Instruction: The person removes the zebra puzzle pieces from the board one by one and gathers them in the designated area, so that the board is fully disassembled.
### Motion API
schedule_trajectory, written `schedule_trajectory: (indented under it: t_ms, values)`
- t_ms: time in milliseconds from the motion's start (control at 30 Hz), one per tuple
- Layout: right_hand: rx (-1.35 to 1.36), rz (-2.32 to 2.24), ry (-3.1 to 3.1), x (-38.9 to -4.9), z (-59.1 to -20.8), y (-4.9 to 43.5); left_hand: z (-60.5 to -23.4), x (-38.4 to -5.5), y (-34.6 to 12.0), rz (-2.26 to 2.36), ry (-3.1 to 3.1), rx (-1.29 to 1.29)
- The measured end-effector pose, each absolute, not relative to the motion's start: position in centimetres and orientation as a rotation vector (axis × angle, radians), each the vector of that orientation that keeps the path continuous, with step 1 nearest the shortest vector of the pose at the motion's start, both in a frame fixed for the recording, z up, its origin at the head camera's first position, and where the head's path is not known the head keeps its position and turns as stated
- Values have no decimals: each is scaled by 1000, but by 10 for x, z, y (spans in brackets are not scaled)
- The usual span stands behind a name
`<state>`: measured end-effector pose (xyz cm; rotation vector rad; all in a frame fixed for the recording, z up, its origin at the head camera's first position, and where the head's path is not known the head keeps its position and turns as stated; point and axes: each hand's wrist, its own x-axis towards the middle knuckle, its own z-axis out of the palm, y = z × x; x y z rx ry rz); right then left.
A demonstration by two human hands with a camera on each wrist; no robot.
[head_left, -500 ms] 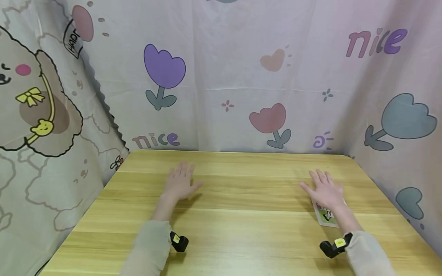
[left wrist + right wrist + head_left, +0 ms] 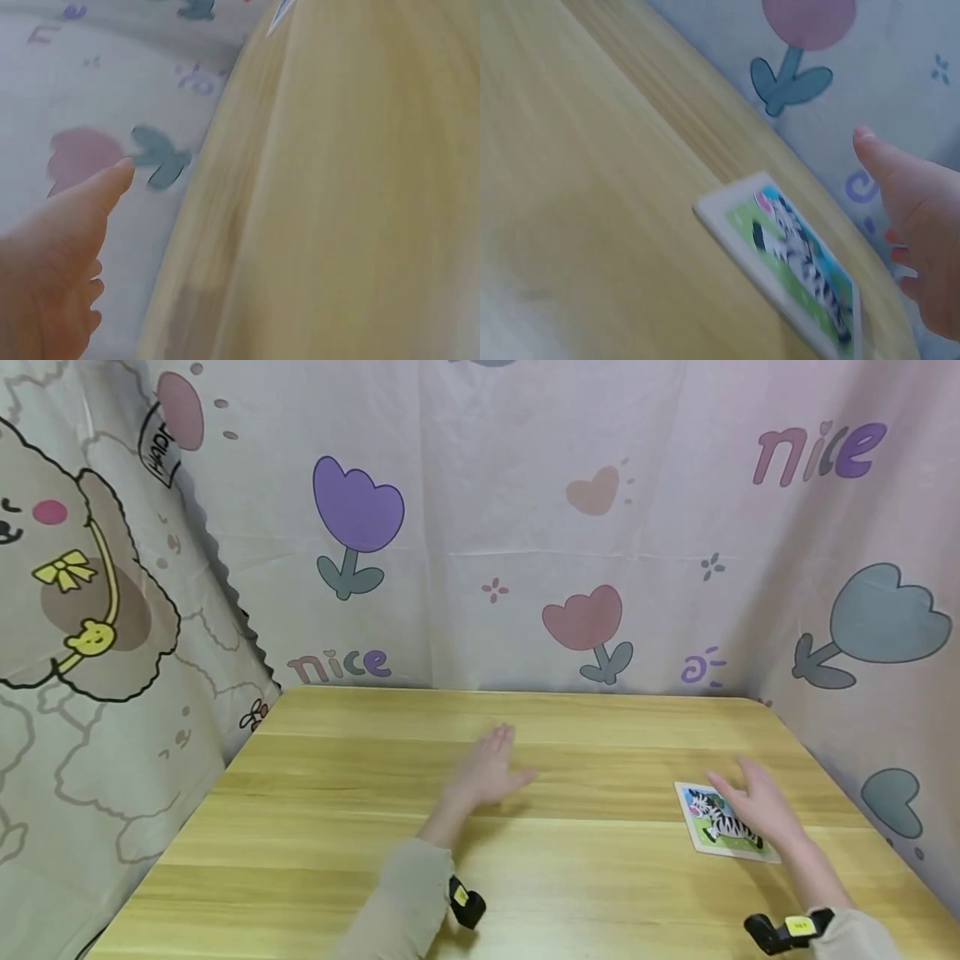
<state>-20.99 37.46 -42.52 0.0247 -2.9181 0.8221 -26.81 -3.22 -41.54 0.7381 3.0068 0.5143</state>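
A square picture card with a zebra on it lies on the right part of the wooden table. Above its right side is my right hand, thumb spread from the fingers, holding nothing. In the right wrist view the zebra card shows a pale, fairly thick edge, and the right hand is apart from it. My left hand is over the middle of the table, thumb out and fingers extended, with nothing in it. The left wrist view shows that hand at its lower left.
A patterned curtain with tulips and lettering hangs right behind the table's far edge. Another cloth with a cartoon animal hangs along the left side. Each wrist bears a small black camera.
My left hand has swept right, from the left part of the table to its middle. My right hand has moved right and nearer, uncovering most of the zebra card.
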Motion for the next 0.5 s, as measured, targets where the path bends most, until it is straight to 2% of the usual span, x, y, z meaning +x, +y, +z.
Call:
schedule_trajectory:
  t_ms: [300,500]
  values:
    - [-109,1067,-2990,-181,-435,393,-423,-241,31,1018,2771,639]
    - [-198,1106,-3025,-171,-435,397,-428,-223,74,1031,2752,641]
